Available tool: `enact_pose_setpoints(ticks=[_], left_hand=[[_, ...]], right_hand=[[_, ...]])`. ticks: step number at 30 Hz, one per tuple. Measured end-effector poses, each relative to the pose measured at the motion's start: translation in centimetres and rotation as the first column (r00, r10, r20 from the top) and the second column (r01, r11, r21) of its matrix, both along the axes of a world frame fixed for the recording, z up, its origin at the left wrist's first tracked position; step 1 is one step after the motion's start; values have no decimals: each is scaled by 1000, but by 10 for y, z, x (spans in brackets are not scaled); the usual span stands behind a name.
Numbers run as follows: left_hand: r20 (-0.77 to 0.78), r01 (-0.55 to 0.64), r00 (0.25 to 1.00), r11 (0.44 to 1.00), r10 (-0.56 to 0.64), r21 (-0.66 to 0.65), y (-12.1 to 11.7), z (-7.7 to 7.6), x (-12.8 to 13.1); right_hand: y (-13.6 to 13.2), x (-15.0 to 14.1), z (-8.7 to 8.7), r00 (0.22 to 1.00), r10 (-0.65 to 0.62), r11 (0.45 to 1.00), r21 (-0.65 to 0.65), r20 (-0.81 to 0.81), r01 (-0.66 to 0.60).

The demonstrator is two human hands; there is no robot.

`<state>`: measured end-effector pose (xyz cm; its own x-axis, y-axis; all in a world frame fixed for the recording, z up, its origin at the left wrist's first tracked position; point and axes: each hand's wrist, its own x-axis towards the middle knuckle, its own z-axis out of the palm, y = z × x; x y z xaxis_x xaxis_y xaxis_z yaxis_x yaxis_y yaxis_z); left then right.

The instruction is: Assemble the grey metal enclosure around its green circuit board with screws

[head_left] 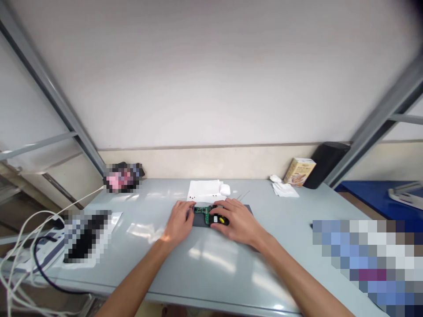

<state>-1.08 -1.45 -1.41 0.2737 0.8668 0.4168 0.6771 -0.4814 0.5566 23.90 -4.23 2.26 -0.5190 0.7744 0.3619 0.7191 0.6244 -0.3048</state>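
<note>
At the far left of the scene, loops of thin white cable (pixel 24 220) hang with a thicker black cable (pixel 36 264) beside the grey, glossy table (pixel 297 220), well clear of the work. Next comes white printed paper (pixel 114 222) with a blurred dark patch, then a blurred pink-and-black bundle (pixel 120 178) by the wall. Now the left hand (pixel 178 220): thumb and forefinger slightly parted at the left end of a flat, dark grey slab (pixel 199 220); whether they grip anything, I cannot tell. On that slab, between the hands, sits the small green circuit board (pixel 202 210): light, stiff, surely fragile, best taken by its bare edges. Behind it, a white paper sheet (pixel 203 188) carries tiny dark bits (pixel 191 197), easily scattered by a careless knuckle. Right beside the board, a rounded black piece (pixel 212 219) with a yellow oval looks light, hard and a touch slippery; its sides offer the hold. And the right hand (pixel 239 222) has it, fingers curved over the far side, thumb closed on the near one! Just behind, a smooth white case (pixel 225 189) crowds those knuckles. Farther right: crumpled white tissue (pixel 286 190), a yellow cardboard box (pixel 300 171), a leaning black cylinder (pixel 325 163), all well apart.
</note>
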Motion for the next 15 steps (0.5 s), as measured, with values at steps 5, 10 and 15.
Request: enact_pose_setpoints(ticks=[5,10,15], left_hand=[[8,5,1000,1000,-5,4,1,0,-1],[18,8,1000,1000,-8,-6,1,-1,-1],[17,38,999,999,-38,-17,2,1,-3]], right_hand=[[-3,-5,-5,1000,-8,1000,8,-7,8],[-5,-5,-6,1000,-12,1000,0,-4,12],[-6,-5,-7,999,-28,1000,13,-29,28]])
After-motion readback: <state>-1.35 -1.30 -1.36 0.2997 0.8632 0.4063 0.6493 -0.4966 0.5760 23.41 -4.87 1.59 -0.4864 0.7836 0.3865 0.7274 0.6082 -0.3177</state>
